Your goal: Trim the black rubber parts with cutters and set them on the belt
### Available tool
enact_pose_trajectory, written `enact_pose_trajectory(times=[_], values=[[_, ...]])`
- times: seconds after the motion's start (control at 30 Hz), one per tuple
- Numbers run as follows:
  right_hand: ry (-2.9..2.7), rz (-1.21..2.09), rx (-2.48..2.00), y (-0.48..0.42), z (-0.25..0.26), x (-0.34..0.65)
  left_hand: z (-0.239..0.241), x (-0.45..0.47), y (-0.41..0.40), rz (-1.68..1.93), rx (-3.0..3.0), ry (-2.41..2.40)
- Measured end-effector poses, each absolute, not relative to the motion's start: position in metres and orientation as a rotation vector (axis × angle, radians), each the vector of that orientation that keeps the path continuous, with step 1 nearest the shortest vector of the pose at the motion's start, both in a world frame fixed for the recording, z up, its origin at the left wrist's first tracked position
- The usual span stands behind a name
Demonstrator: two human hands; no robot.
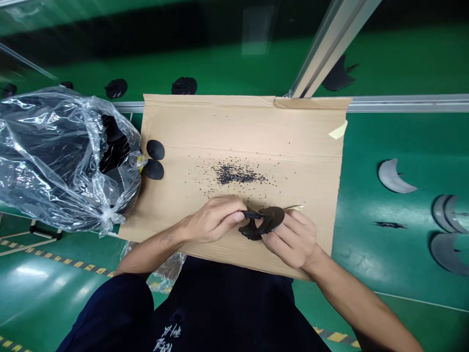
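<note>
Brown cardboard [304,171] lies across the middle of the head view, and on it we see a scatter of small black scraps [236,174]. At the near side, just above the cardboard, our right hand [291,237] grasps a curved black piece [274,219]. Our left hand [220,218] pinches a narrow black bit [252,214] against it; we cannot tell whether the two are joined. A thin stick [295,207] pokes out beyond the right fingers. To the left, two black ovals [155,149] lie one beyond the other, beside a clear plastic bag [47,161] with dark pieces inside. To the right, on a green surface [366,137], lie pale grey crescents [394,177]. A metal post [330,46] slants at the far side.
</note>
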State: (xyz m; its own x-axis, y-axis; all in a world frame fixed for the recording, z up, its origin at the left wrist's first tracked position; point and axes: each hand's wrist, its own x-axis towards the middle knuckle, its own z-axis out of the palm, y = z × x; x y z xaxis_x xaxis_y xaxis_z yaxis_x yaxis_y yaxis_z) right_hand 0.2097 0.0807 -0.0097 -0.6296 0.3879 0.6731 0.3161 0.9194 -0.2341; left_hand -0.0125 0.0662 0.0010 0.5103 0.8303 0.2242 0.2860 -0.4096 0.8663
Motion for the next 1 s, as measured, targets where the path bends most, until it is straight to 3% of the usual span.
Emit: enact_pose_trajectory(times=[0.17,0.4,1.0], values=[[-2.317,0.065,-0.486,0.082,-0.010,0.208,0.015,-0.021,0.073,0.552,1.695,0.866],[-2.306,0.086,-0.553,0.084,-0.006,0.211,0.010,-0.025,0.073,0.540,1.375,0.735],[-2.344,0.187,-0.536,0.079,-0.016,0.205,0.018,-0.028,0.076,0.373,1.853,0.899]])
